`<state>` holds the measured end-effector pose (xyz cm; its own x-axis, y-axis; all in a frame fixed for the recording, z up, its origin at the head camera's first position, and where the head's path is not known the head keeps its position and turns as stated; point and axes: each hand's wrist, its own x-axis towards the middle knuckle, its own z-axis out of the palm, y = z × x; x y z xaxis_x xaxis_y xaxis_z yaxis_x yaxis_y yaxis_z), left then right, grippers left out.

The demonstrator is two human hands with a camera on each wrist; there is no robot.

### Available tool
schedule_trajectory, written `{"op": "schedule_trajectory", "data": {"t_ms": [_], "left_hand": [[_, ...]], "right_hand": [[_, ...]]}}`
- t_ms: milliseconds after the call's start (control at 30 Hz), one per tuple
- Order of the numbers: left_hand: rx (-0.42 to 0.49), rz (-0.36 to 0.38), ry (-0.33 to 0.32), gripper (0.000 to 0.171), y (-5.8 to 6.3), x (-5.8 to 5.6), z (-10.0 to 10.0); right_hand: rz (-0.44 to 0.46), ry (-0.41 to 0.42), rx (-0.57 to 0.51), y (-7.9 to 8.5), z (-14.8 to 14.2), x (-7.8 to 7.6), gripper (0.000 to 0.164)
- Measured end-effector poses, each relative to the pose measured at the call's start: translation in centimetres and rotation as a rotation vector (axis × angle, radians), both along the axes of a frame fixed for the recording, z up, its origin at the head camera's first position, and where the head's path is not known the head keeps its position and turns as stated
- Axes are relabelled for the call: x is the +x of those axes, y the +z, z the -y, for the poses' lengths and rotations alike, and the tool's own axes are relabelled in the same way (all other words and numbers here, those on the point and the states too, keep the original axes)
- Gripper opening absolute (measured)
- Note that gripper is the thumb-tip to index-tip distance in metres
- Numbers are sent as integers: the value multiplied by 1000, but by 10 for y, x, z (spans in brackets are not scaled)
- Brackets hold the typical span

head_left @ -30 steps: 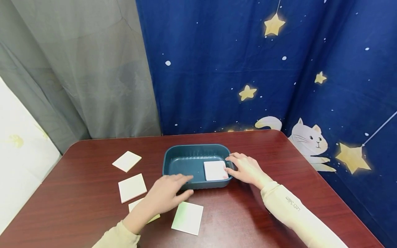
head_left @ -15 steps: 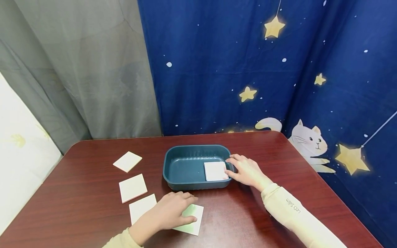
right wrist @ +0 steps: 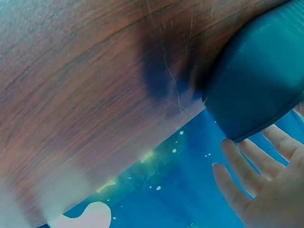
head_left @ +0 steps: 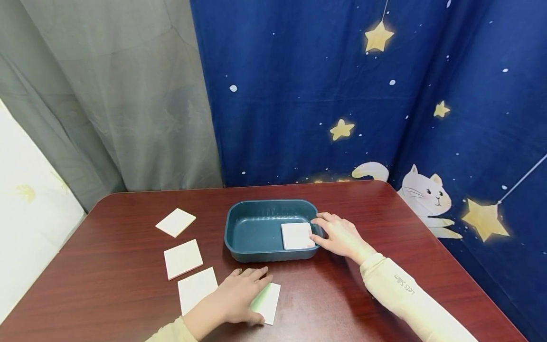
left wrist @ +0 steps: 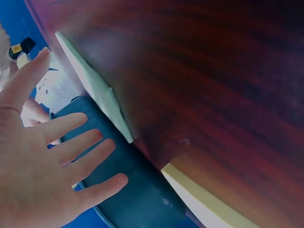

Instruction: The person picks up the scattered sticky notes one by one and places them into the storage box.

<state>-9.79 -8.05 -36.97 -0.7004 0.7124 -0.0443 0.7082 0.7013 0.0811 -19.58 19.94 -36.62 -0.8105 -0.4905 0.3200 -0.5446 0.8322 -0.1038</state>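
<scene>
A dark teal plastic bin stands on the table, with a white square pad lying in its right part. My right hand rests at the bin's right rim; in the right wrist view its fingers are extended, several tips at the rim. My left hand is over a square pad with a green-tinted top, partly covering it. The left wrist view shows the left fingers spread and straight, apart from the pale green pad; nothing is in the palm.
Left of the left hand lie more white square pads: a near one, a middle one and a far one. The dark red table ends at a grey curtain and a blue star-patterned curtain.
My left hand has moved from beside the bin's front edge toward me, down over the green-tinted pad. The right hand stays at the bin's rim, and the pads have not shifted.
</scene>
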Motion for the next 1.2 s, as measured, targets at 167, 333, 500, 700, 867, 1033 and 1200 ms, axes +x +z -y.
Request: {"op": "schedule_trajectory", "data": {"t_ms": [167,333,500,700,867,1033,1200], "left_hand": [[-25,29,16,82,-4,-1,0],[-38,25,19,82,-4,-1,-1],[-44,9,19,80,-4,0,-2],[-53,-27,6,79,-6,0,-3],[-74,-88,-12,77,-8,0,-4],[-79,-96,-10,77,-8,1,-5],[-68,-83,-8,80,-9,1,-4]], "right_hand": [[4,-3,7,0,0,0,42],[11,-9,6,1,0,1,42],[14,-9,7,0,0,1,43],[19,-12,6,0,0,0,44],[21,-8,3,0,0,0,44],[27,-9,5,0,0,0,45],[33,-12,4,0,0,0,44]]}}
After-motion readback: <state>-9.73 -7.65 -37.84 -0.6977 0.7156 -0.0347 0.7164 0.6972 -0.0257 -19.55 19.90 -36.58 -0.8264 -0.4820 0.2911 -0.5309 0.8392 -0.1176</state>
